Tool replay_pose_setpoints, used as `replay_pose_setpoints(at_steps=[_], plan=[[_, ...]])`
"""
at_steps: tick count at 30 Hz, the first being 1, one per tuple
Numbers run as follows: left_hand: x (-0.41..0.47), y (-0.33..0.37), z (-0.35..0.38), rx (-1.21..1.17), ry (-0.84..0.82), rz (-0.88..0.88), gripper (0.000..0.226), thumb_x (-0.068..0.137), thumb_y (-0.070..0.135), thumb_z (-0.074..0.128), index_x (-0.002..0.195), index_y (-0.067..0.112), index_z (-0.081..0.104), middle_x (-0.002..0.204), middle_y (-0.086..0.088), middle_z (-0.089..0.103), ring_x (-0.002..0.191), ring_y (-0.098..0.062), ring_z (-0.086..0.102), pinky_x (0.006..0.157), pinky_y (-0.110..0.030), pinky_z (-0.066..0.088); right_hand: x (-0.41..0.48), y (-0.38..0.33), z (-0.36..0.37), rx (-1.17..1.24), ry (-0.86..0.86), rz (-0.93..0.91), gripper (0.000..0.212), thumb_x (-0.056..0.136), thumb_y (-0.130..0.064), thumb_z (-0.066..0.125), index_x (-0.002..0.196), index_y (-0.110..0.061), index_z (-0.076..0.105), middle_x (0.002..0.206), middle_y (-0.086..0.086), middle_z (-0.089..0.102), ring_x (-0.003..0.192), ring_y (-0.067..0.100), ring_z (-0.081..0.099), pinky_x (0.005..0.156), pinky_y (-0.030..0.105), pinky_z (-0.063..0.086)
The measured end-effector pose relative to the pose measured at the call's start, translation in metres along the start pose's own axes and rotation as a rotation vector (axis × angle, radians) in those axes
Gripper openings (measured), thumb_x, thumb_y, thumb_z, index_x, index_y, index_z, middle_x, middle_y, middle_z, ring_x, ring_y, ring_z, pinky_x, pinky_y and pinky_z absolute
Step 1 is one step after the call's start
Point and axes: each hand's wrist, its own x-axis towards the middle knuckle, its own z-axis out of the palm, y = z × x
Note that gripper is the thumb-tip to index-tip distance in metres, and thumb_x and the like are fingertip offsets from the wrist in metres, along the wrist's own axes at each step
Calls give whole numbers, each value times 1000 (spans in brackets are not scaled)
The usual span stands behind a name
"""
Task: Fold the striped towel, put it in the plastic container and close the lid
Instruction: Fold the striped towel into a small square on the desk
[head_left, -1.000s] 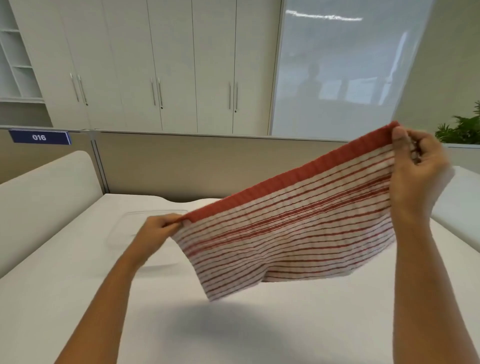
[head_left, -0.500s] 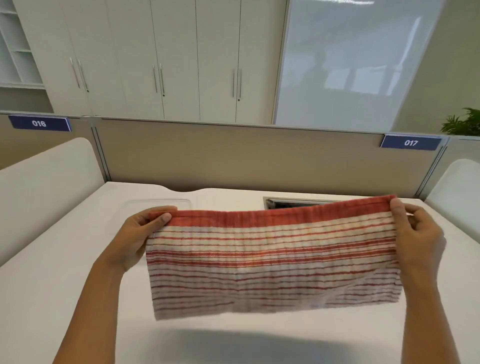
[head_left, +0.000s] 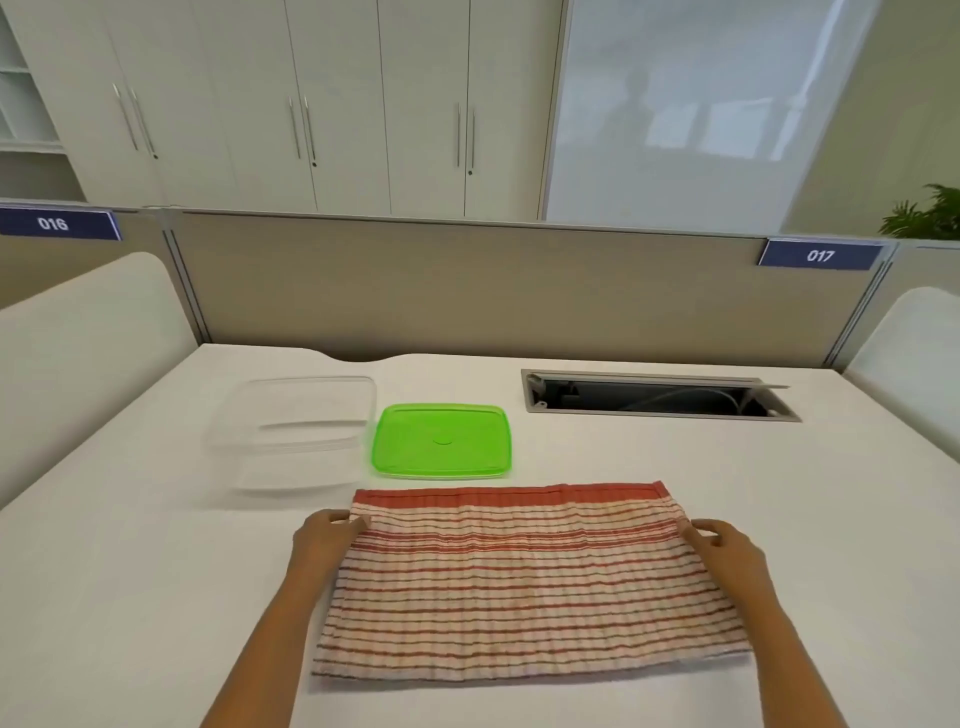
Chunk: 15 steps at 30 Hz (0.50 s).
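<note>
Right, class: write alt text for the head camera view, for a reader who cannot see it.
A striped towel lies flat on a white desk, a left hand and a right hand at its side edges. Beyond it sit a clear plastic container without its lid and, to its right, a green lid.

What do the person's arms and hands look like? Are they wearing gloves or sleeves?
No gloves and no sleeves show. The left hand and the right hand are both bare, and so are both forearms as far as the bottom of the picture. No watch, ring or bracelet shows. The fingernails look short and plain.
</note>
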Motion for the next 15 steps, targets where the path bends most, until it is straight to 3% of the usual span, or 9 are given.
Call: replay_pose_setpoints(at_steps=[3,8,10,15], plan=[[-9,-1,5,192,61,72,30,87,25,59,107,4,66,110,-19,69,105,-35,60,89,-38,46,-3,7,2,-90,14,-19,38,91,-41,52,115,-13,61,103,9,68,81,20,56,85,37,48],[-28,-10,22,339,313,280,27,96,25,38,112,14,58,104,-13,68,95,-35,61,76,-40,45,-15,13,14,-219,167,-53,31,94,-43,40,111,-22,56,97,7,70,77,24,60,73,37,49],[-28,-11,23,353,341,360,29,97,24,35,114,16,57,108,-9,67,96,-33,61,78,-41,46,-17,12,17,-267,219,-73,31,94,-44,39,110,-23,56,94,6,70,76,24,61,71,36,49],[-27,-14,20,310,334,353,31,96,26,39,120,22,58,110,-7,67,100,-32,61,81,-43,46,-16,9,16,-212,214,-55,35,94,-44,41,114,-22,59,99,7,71,86,28,65,78,41,51]])
